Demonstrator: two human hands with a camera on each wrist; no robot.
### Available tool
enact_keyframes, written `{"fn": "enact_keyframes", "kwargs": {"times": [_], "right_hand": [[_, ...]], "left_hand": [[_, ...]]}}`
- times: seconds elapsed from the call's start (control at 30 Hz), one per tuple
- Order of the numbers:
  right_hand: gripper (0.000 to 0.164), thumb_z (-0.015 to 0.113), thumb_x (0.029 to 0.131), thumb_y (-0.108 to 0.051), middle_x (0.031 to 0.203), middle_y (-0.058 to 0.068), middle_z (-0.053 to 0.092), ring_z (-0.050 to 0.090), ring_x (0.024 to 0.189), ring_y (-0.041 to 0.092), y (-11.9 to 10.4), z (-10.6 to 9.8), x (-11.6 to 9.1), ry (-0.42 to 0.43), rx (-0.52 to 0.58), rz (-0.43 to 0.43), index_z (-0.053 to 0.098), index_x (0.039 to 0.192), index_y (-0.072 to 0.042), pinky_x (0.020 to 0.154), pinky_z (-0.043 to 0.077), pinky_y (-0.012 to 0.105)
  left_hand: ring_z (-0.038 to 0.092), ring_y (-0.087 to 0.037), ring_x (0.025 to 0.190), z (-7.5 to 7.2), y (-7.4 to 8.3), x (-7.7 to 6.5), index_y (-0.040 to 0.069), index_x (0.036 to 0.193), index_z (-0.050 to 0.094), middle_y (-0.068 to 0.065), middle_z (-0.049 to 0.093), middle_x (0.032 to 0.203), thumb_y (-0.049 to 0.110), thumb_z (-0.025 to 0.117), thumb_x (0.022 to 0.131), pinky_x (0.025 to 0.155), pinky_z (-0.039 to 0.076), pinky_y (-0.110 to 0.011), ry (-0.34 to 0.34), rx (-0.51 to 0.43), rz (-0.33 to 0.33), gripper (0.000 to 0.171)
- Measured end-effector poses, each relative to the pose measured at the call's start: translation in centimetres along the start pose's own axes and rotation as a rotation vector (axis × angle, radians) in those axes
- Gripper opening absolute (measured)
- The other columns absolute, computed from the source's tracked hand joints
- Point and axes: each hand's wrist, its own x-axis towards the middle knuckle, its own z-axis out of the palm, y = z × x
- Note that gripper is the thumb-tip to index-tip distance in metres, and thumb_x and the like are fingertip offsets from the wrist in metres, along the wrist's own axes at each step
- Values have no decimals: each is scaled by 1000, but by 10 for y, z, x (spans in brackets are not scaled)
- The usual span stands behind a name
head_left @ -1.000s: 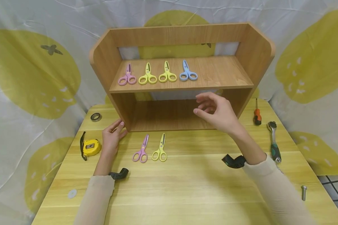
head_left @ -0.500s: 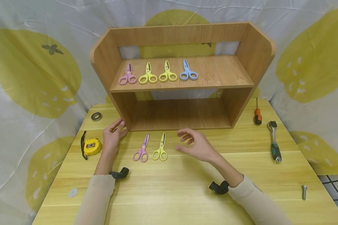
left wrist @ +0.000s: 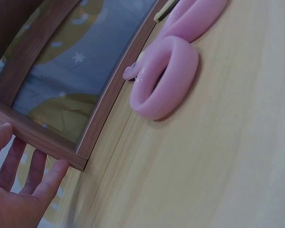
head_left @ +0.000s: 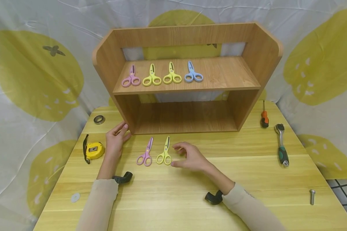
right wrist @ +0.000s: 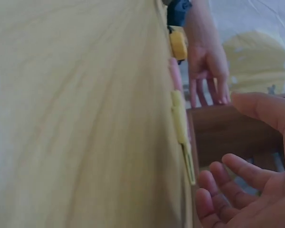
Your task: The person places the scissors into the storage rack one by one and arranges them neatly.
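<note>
A pair of yellow scissors [head_left: 166, 150] and a pair of pink scissors [head_left: 147, 150] lie on the table before a two-tier wooden shelf [head_left: 185, 131]. My right hand [head_left: 192, 158] is just right of the yellow scissors, thumb and fingers spread apart with nothing between them; the right wrist view shows the fingers [right wrist: 223, 178] loosely bent. At the shelf's lower left corner, my left hand [head_left: 114, 139] touches the side panel with extended fingers. Pink handle loops [left wrist: 187, 71] fill the top of the left wrist view. The upper tier bears pink, yellow and blue scissors [head_left: 193, 76] in a row.
On the left lie a tape roll [head_left: 99, 119], a yellow tape measure [head_left: 94, 150] and a washer [head_left: 75, 197]. To the right are a screwdriver [head_left: 264, 119], a ratchet wrench [head_left: 281, 150] and a bolt [head_left: 312, 197]. A lemon-print cloth [head_left: 315, 106] hangs around the table.
My right hand has come down from in front of the shelf and moved left, to beside the yellow scissors. The left hand has stayed at the shelf corner.
</note>
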Motion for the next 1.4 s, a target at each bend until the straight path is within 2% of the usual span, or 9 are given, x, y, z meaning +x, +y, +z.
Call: {"fn": "enact_keyframes", "kwargs": {"times": [0.33, 0.5, 0.63, 0.77, 0.97, 1.17, 1.4], "right_hand": [[67, 95, 74, -30, 122, 8, 67, 60, 107, 23, 9, 18, 9, 24, -61, -38, 67, 130, -5, 96, 57, 40], [66, 96, 71, -32, 117, 4, 67, 59, 104, 19, 12, 24, 13, 38, -103, -41, 70, 126, -7, 93, 56, 35], [66, 96, 69, -40, 113, -1, 66, 56, 101, 16, 16, 30, 17, 66, -191, -48, 71, 124, -13, 90, 53, 31], [68, 96, 67, -48, 108, -3, 64, 55, 101, 15, 18, 36, 18, 100, -278, -44, 72, 122, -16, 91, 51, 32], [64, 96, 68, -47, 105, -3, 62, 54, 101, 15, 15, 41, 19, 122, -332, -7, 71, 119, -16, 91, 50, 33], [56, 95, 72, -40, 105, -2, 63, 55, 99, 15, 13, 40, 19, 135, -320, 0, 73, 118, -14, 90, 51, 34], [46, 92, 78, -28, 104, 1, 65, 55, 93, 16, 8, 33, 18, 109, -241, 42, 75, 117, -11, 81, 52, 29]], "left_hand": [[65, -13, 116, 1, 1, -1, 6, 140, 63, -3, 64, 135, 16, 70, 99, 102, 57, -41, -7, 5, -1, 43], [64, -13, 118, 1, 1, -1, 6, 140, 63, -3, 63, 136, 16, 71, 98, 104, 56, -42, -1, 2, -12, 44], [64, -13, 117, 1, 2, -1, 6, 140, 64, -2, 64, 134, 16, 71, 98, 104, 56, -42, 4, 6, -10, 43], [64, -12, 116, 1, 2, -2, 6, 140, 63, 0, 65, 131, 16, 71, 99, 104, 57, -42, 2, 7, -7, 43], [64, -12, 116, 0, 1, -1, 6, 140, 63, 1, 65, 129, 15, 70, 99, 104, 56, -43, 0, 11, -11, 43], [63, -12, 117, 0, 1, -1, 7, 141, 63, 1, 65, 131, 17, 70, 99, 104, 56, -42, 2, 25, -15, 43], [65, -10, 114, 0, 2, -1, 8, 139, 65, -1, 65, 133, 17, 71, 99, 103, 58, -41, 2, 28, -11, 41]]}}
